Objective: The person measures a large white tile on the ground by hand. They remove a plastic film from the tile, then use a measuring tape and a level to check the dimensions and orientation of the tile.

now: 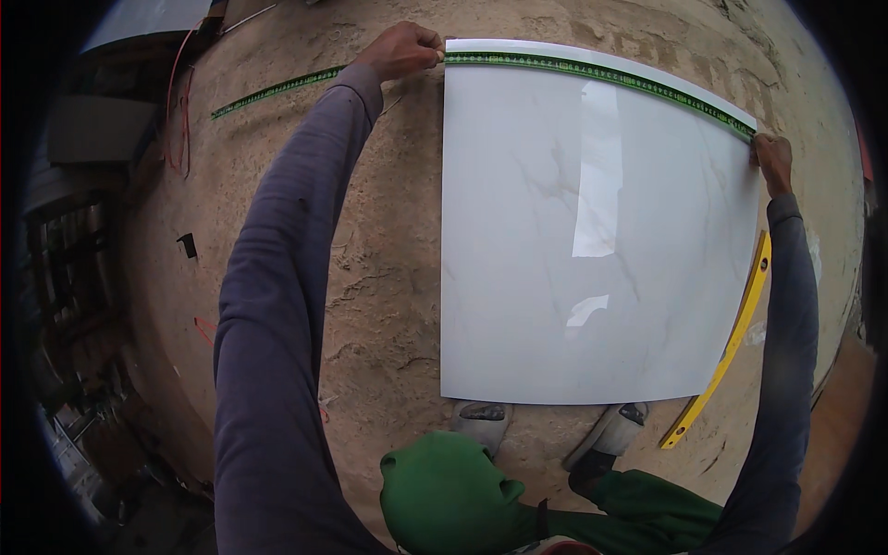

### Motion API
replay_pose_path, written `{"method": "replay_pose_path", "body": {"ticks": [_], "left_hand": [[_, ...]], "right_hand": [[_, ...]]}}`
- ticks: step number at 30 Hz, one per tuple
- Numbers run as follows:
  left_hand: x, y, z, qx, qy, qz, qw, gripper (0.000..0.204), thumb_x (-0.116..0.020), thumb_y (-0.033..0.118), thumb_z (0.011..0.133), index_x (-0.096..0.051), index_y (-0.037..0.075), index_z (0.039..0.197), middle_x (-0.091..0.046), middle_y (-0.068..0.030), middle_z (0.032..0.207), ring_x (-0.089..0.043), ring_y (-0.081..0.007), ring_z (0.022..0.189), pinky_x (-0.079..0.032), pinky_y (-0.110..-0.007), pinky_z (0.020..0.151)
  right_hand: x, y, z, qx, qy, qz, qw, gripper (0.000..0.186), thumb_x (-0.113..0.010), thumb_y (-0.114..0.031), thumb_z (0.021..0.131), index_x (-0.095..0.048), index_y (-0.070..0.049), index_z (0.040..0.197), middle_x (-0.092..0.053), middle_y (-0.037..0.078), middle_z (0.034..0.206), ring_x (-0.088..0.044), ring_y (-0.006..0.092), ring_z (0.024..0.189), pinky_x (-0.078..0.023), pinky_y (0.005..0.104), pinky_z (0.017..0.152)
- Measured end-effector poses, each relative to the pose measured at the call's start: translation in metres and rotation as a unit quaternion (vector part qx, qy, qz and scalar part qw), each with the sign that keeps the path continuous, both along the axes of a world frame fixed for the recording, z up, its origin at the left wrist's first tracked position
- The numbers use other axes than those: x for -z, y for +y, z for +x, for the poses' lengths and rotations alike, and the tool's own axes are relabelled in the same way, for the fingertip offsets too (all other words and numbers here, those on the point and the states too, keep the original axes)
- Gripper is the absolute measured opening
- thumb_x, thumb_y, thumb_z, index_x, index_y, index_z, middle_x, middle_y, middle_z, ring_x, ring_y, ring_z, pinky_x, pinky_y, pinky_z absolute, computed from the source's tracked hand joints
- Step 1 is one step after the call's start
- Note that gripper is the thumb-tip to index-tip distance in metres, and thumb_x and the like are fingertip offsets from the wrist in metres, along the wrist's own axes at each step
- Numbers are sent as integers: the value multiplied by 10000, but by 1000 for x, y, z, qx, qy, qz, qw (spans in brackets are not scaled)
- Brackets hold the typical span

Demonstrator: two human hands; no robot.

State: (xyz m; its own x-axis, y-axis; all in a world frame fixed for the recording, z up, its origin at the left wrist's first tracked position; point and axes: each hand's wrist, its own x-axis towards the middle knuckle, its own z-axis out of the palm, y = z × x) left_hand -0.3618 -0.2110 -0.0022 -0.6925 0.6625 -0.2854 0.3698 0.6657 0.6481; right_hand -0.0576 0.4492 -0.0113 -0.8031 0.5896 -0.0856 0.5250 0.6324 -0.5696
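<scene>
A large white tile (509, 231) with faint grey veins and a glossy face lies flat on the ground in front of me. Along its far edge stretches the green blade of a tape measure (592, 69). My left hand (404, 51) is closed on the blade at the tile's far left corner, and a length of it runs on leftward over the ground. At the far right corner, my right hand (775, 162) pinches the blade at the tile's edge. Its fingertips are partly hidden.
A yellow spirit level (726, 356) lies along the tile's right edge. My sandalled feet (481, 425) are at the near edge. Red cord (183, 120) and a small black piece (188, 245) lie on the rough ground at left, with dark clutter (83, 305) beyond.
</scene>
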Motion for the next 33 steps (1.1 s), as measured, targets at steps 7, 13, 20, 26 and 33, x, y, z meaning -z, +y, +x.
{"method": "replay_pose_path", "body": {"ticks": [7,13,20,26,33], "left_hand": [[-3,-2,1,9,23,-7,1000,283,-700,234,920,-793,11,1068,-736,-78,896,-645,-187,859,-502,-367,816],[-3,-2,0,15,32,-1,999,314,-700,239,908,-797,-8,1076,-750,-109,914,-654,-212,864,-511,-390,835],[-5,1,1,19,41,-13,999,329,-706,231,890,-802,-12,1090,-755,-137,929,-659,-232,870,-511,-395,838],[-2,1,0,18,37,-19,999,332,-695,225,892,-802,-3,1108,-754,-131,933,-666,-236,876,-516,-398,847],[1,-2,-1,11,27,-6,1000,331,-698,234,887,-800,-2,1095,-750,-120,926,-665,-228,874,-515,-396,845]], "right_hand": [[8,7,0,31,-2,-35,999,363,-621,-273,882,-697,15,674,-669,92,626,-648,189,587,-505,366,607],[7,9,4,11,-2,-34,999,311,-605,-203,962,-620,-21,710,-605,41,675,-566,136,578,-471,325,565],[3,7,6,0,4,-61,998,315,-610,-215,962,-617,-24,710,-605,32,683,-566,132,588,-467,316,575],[4,3,6,-20,8,-27,999,330,-598,-223,966,-585,-38,693,-589,27,675,-541,126,579,-444,323,564],[3,1,0,1,-18,36,999,365,-588,-244,896,-650,-10,623,-616,65,584,-582,154,549,-453,361,577]]}}
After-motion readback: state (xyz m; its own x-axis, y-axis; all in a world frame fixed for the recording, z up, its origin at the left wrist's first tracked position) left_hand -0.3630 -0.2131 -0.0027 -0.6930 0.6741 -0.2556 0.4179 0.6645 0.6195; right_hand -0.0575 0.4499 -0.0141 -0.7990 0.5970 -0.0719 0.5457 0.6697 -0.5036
